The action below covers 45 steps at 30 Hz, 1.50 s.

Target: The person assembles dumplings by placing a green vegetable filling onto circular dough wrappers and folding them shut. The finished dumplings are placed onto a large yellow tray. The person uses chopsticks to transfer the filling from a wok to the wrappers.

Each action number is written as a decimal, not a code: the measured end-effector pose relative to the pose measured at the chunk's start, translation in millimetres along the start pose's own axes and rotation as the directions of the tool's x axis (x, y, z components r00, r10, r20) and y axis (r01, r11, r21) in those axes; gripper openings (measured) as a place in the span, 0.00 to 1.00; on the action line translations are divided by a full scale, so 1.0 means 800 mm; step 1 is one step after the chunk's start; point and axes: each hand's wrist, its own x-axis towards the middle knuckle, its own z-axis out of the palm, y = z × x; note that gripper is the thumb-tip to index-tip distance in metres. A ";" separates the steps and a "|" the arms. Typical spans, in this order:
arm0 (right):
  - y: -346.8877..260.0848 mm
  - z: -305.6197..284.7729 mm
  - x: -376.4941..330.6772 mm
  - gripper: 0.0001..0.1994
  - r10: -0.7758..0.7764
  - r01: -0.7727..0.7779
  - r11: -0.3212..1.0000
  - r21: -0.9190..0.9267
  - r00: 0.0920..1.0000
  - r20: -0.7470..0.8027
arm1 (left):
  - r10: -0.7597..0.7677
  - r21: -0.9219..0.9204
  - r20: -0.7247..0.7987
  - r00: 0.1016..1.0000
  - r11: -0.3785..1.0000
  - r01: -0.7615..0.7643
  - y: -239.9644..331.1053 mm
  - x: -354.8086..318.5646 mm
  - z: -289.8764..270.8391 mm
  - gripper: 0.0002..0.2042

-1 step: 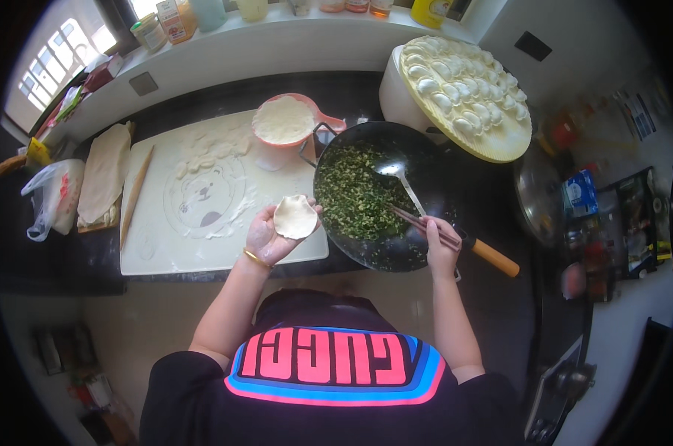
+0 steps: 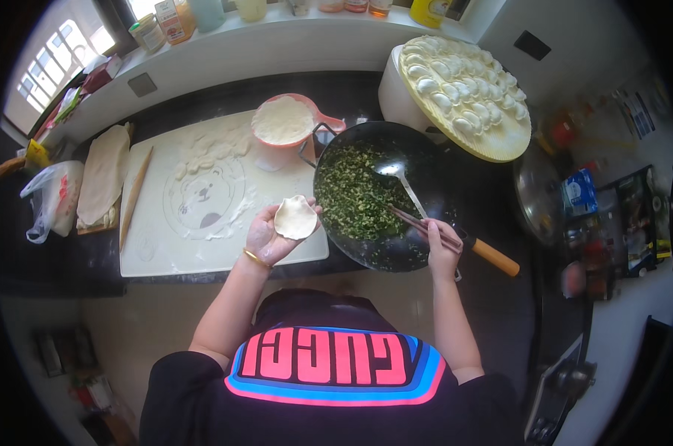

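A round, pale dumpling wrapper rests on the palm and fingers of my left hand, over the right front part of the white pastry mat. My right hand grips a pair of chopsticks, whose tips reach into the chopped green filling. That filling lies in the left half of a black wok. A metal spoon leans in the wok, its handle running down close to my right fingers; whether they touch it I cannot tell.
Small dough discs lie on the floured mat beside a rolling pin. Behind it stands a pink-rimmed sieve of flour. A round tray of folded dumplings sits at back right. The wok's wooden handle juts out right.
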 end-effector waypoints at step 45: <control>0.031 0.024 0.004 0.14 0.608 -0.510 0.694 0.508 0.793 -0.035 | 0.017 0.158 0.002 1.000 0.987 -0.017 0.029 0.047 0.004 0.29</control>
